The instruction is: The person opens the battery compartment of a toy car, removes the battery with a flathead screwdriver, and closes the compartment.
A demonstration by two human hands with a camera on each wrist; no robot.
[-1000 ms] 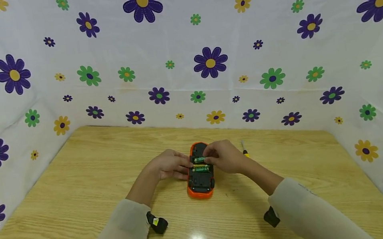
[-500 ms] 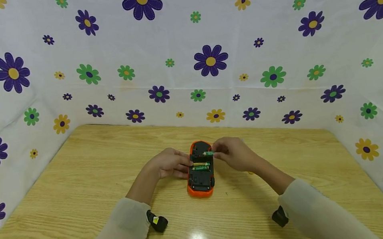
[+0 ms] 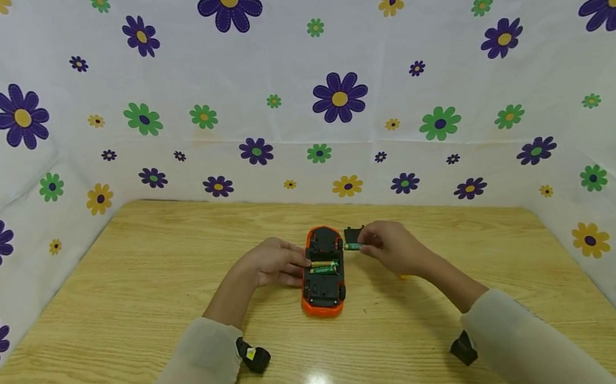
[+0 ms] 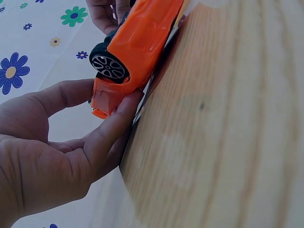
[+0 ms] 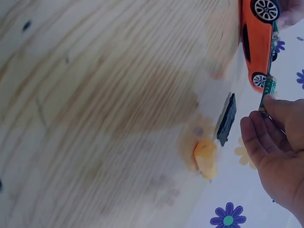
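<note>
An orange toy car point(image 3: 325, 310) lies upside down on the table, its black underside up and its battery compartment uncovered. Green-and-gold batteries point(image 3: 323, 270) sit in that compartment. My left hand point(image 3: 276, 264) grips the car's side; in the left wrist view the thumb and fingers pinch its orange body point(image 4: 145, 38). To the right of the car, my right hand point(image 3: 394, 249) pinches a green battery point(image 3: 352, 246) between thumb and fingertips. The right wrist view shows this battery point(image 5: 269, 90) held above the table. Beneath it lies a black battery cover point(image 3: 352, 235), partly hidden by the hand.
The yellow screwdriver handle point(image 5: 205, 159) lies on the wooden table point(image 3: 187, 337) near the black cover, mostly hidden under my right arm in the head view. A white cloth with printed flowers point(image 3: 267, 61) walls off the back and sides.
My right hand has lifted a battery out of the car's compartment and carried it rightward, beyond the car's edge. The left hand has stayed on the car.
</note>
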